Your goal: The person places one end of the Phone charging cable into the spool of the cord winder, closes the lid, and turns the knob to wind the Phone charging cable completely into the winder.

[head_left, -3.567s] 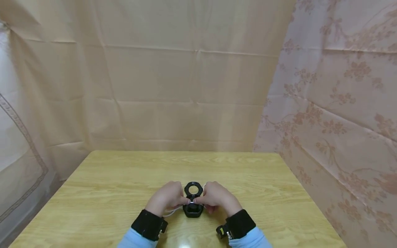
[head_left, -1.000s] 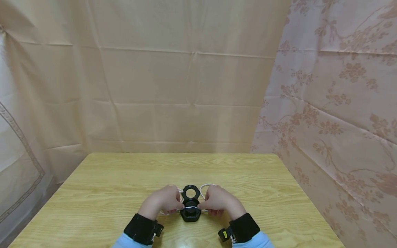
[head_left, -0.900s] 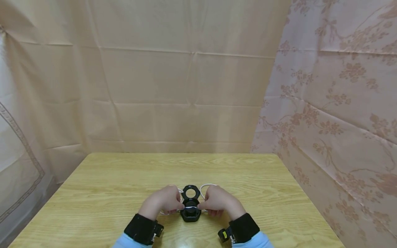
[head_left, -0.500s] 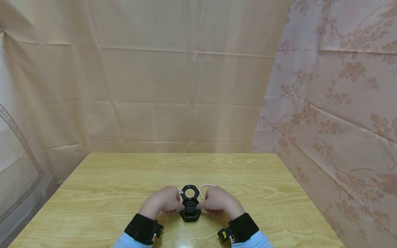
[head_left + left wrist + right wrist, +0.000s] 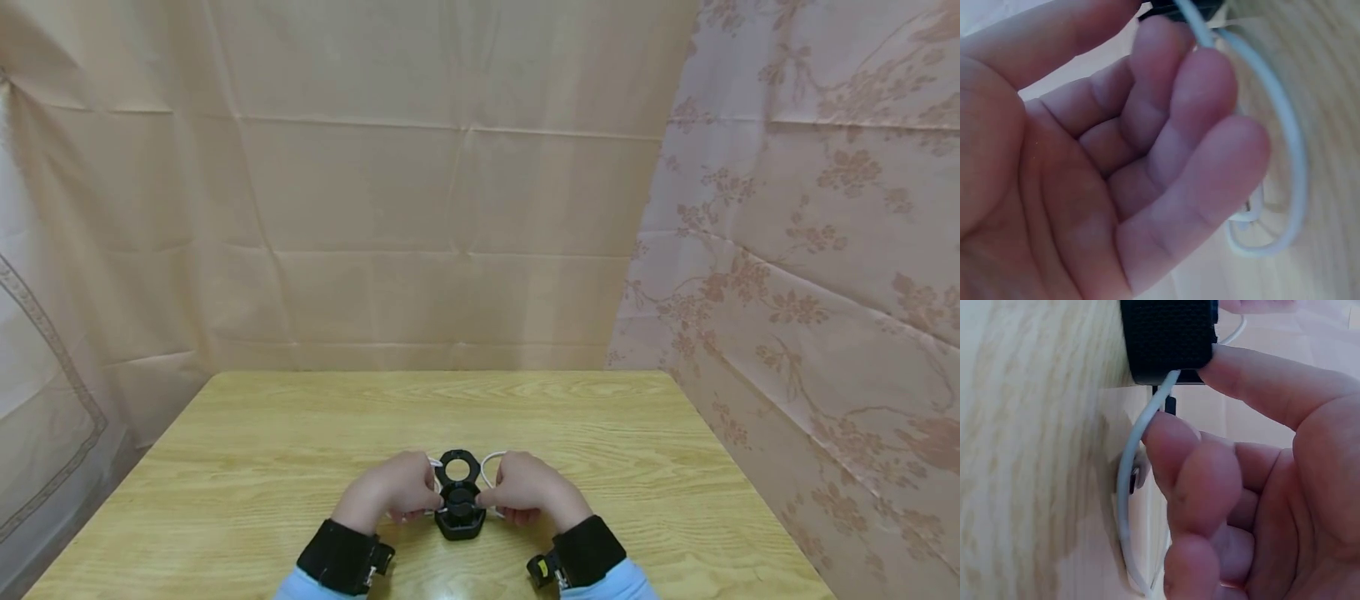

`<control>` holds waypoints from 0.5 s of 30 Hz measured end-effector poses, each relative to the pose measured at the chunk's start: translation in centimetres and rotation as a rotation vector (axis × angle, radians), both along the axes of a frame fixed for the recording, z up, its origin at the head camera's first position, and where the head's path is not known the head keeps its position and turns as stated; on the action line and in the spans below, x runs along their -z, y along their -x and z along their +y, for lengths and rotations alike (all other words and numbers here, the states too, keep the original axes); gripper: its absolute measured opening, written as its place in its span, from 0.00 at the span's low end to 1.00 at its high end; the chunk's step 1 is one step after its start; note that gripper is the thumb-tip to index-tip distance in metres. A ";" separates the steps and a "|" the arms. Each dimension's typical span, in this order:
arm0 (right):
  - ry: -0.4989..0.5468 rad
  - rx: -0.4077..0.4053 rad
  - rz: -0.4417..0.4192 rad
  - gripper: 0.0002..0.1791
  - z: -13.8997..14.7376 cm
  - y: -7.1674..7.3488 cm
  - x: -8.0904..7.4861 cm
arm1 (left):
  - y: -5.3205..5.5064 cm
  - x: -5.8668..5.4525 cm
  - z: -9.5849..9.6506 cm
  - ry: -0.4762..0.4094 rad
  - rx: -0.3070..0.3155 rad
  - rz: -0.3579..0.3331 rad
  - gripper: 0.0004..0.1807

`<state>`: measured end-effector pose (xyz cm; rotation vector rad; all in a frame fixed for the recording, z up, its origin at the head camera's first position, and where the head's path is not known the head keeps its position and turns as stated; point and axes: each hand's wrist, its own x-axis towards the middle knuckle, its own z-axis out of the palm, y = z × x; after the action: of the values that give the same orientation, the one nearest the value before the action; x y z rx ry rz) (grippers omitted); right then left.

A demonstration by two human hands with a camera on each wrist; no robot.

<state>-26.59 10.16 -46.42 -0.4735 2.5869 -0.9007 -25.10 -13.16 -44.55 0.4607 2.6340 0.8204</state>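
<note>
A black hexagonal case stands on the table with its lid raised at the far side; the lid has a round hole. A white cable comes from the case's side and loops down behind the fingers. My left hand holds the cable at the case's left side, thumb at the edge, other fingers curved. My right hand mirrors it, its thumb against the case's corner and its index fingertip by the cable. Inside the case sits a dark rounded part.
The wooden table extends to a beige curtain behind and a flowered curtain on the right. Cable loops rise beside the lid. Pale connectors hang near the fingers on both sides.
About a second ago a white stretch of cable ran across the case between the thumbs; now only a small bit shows by the left thumb. The hands have barely moved.
</note>
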 end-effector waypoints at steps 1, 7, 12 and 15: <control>0.004 -0.004 -0.002 0.22 0.0 0.0 -0.1 | 0.0 -0.1 -0.1 -0.004 0.007 0.000 0.13; 0.030 -0.017 0.007 0.23 0.5 -0.2 -1.2 | -0.4 -1.1 -0.7 -0.062 0.058 0.009 0.12; 0.089 -0.027 0.057 0.23 1.1 -0.2 -2.2 | -0.7 -2.2 -1.2 -0.129 0.113 0.030 0.15; 0.137 -0.022 0.114 0.19 1.3 -0.1 -2.9 | -0.8 -3.1 -1.5 -0.166 0.122 0.065 0.16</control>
<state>-26.47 11.43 -43.56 -0.6062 2.6262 -1.0770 -24.26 -14.67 -41.44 0.6956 2.5762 1.0038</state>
